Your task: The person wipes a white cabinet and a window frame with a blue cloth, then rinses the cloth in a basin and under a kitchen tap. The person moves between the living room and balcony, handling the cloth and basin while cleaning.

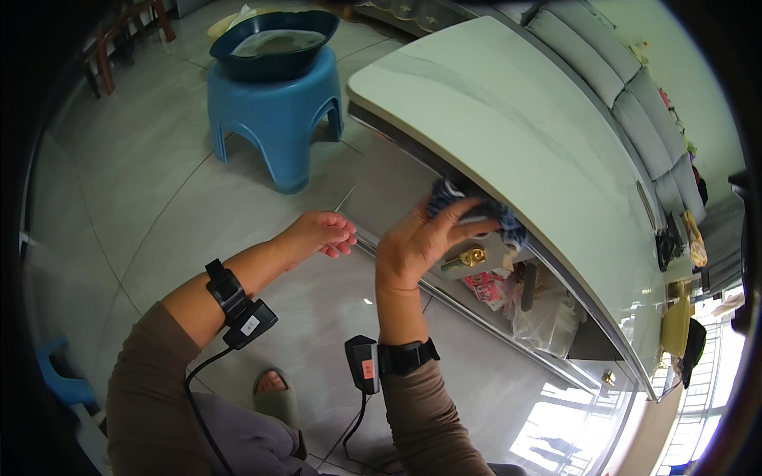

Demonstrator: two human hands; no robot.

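Observation:
My right hand (417,241) grips a bunched dark blue and white cloth (512,229) against the side of the coffee table (494,101), just under its white marble-look top. Part of the cloth lies hidden behind my fingers. My left hand (324,235) hovers beside the metal-trimmed corner of the table's base, fingers loosely bent and slightly apart, with nothing visible in it. Below my right hand, a gold flower-shaped knob (473,256) sticks out. An opening in the table's side holds plastic bags (545,315) and a red printed packet (485,288).
A blue plastic stool (274,119) on the tiled floor carries a dark green basin (268,65) with cloudy liquid. Behind the table runs a grey sofa (586,53). A yellow container (677,327) stands at the tabletop's far right end. Cables hang from both wrist-strapped devices.

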